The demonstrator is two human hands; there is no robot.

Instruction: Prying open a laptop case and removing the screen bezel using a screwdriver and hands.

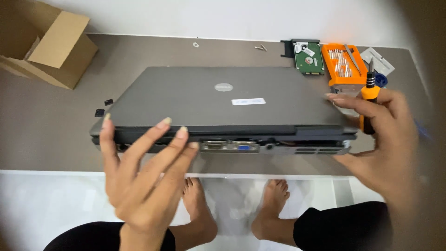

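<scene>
Left hand: we see the left hand (141, 179) raised at the near left of the laptop (223, 104), wrist low and palm turned toward us, fingers spread and open; the fingertips lie against the laptop's rear edge, the thumb up near its left corner, nothing gripped.
Right hand: the right hand (383, 139) cups the laptop's right end, fingers stretched over the lid's corner, while its thumb side pins an orange-and-black screwdriver (369, 95) upright, tip pointing away from us.
Laptop: closed, grey, lying flat on the brown table (46, 135), its port side facing us at the near edge.
Behind the laptop: a bare hard drive (309, 57) with green board, just beside an orange bit case (343, 65); two small screws (260, 47) lie near it.
Far left: an open cardboard box (49, 49), well apart from both hands.
Left of the lid: two small black pieces (103, 107) on the table.
Below: our bare feet (274, 202) on a pale floor.
</scene>
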